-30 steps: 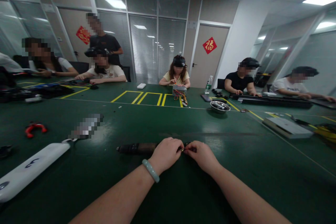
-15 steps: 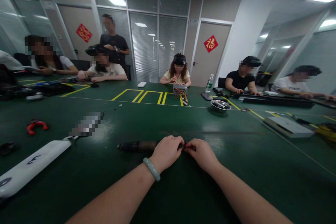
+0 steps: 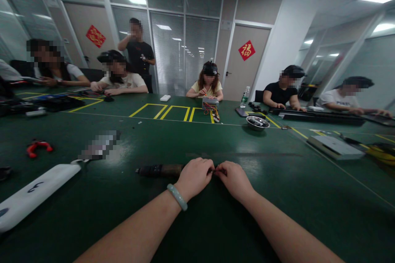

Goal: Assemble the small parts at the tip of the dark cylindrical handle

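Observation:
A long dark cylindrical tool (image 3: 163, 170) with a brownish middle and a narrow left tip lies across the green table. It looks like an inline electric screwdriver. Wearing a pale green bangle (image 3: 177, 197), my left hand (image 3: 196, 174) wraps around the tool's right part and hides it. Close by on the right, the fingers of my right hand (image 3: 234, 176) pinch together at the tool's right end, almost touching the left fingertips. Whatever small part sits between those fingers is too hidden to name.
On the left lie a white oblong case (image 3: 37, 195), a blurred-out flat device (image 3: 101, 146) and red-handled pliers (image 3: 39, 148). A metal bowl (image 3: 257, 123) of small parts stands ahead, a grey box (image 3: 335, 147) to the right. Several people work across the table (image 3: 160, 141).
Both hands stay at the tool's right end, with only a slight shift of the fingers. The view has moved a little. Behind, the standing person has raised a hand toward the head.

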Action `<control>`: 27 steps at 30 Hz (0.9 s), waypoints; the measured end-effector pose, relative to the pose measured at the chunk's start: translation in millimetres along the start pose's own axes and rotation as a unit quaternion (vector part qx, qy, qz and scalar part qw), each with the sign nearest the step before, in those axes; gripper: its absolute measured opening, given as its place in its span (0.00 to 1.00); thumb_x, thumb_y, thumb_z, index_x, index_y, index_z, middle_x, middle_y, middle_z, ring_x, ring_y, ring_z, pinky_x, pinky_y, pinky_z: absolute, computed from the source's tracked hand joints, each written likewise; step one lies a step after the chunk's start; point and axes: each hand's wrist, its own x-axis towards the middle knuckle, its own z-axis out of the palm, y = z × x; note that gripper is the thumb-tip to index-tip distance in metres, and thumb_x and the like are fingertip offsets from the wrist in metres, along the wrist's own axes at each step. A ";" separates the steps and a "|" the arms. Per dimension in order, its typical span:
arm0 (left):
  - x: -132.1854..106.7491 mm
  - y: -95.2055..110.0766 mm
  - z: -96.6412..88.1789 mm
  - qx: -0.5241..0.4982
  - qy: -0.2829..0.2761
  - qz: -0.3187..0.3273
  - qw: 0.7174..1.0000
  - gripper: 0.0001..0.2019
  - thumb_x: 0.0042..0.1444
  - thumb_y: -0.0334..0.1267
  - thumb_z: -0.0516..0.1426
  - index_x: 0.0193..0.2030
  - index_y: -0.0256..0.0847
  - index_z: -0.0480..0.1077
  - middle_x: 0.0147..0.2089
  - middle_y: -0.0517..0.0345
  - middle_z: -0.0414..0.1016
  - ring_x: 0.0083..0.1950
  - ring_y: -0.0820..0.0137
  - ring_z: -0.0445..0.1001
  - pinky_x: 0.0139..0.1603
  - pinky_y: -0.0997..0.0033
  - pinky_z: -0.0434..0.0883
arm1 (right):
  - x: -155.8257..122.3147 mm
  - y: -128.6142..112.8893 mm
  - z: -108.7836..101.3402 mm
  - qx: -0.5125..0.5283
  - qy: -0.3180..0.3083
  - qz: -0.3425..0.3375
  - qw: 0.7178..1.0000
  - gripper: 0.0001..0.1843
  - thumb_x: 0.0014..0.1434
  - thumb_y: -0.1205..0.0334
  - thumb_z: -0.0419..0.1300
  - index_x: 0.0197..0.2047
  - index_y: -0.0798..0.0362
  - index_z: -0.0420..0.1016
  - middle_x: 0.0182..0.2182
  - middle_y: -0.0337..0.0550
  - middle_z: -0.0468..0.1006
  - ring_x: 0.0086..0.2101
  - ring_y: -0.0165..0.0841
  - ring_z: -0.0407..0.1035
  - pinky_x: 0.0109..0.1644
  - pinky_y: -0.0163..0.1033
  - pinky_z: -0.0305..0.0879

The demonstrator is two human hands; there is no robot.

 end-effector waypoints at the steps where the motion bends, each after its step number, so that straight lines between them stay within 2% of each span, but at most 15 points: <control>1: -0.2 0.3 -0.4 -0.002 0.001 0.004 1.000 0.05 0.58 0.33 0.54 0.39 0.43 0.69 0.39 0.57 0.73 0.44 0.65 0.69 0.44 0.65 0.64 | -0.2 -0.5 0.6 0.007 0.000 0.003 1.000 0.07 0.58 0.61 0.58 0.36 0.48 0.78 0.34 0.39 0.78 0.37 0.34 0.69 0.42 0.37 0.58; 7: 0.0 0.8 -0.6 0.006 -0.004 0.013 1.000 0.05 0.58 0.33 0.54 0.40 0.43 0.69 0.41 0.58 0.73 0.45 0.65 0.69 0.45 0.65 0.63 | -1.0 -2.1 7.3 0.026 0.012 0.055 0.998 0.07 0.57 0.60 0.58 0.34 0.50 0.77 0.34 0.40 0.78 0.36 0.34 0.70 0.39 0.36 0.59; 14: 0.7 1.8 -0.3 0.031 -0.013 -0.007 0.999 0.05 0.58 0.35 0.55 0.42 0.43 0.68 0.41 0.57 0.72 0.44 0.65 0.69 0.44 0.66 0.63 | 0.7 3.9 12.1 0.050 0.006 0.044 0.998 0.06 0.56 0.61 0.59 0.33 0.50 0.77 0.32 0.39 0.77 0.34 0.32 0.69 0.38 0.35 0.58; 27: -1.0 3.2 -9.4 0.000 -0.030 0.015 0.999 0.04 0.59 0.36 0.55 0.38 0.43 0.71 0.38 0.58 0.74 0.41 0.66 0.70 0.42 0.67 0.64 | -3.9 0.4 5.5 0.055 -0.012 0.057 0.997 0.08 0.58 0.58 0.57 0.34 0.49 0.78 0.33 0.40 0.78 0.35 0.33 0.70 0.38 0.35 0.59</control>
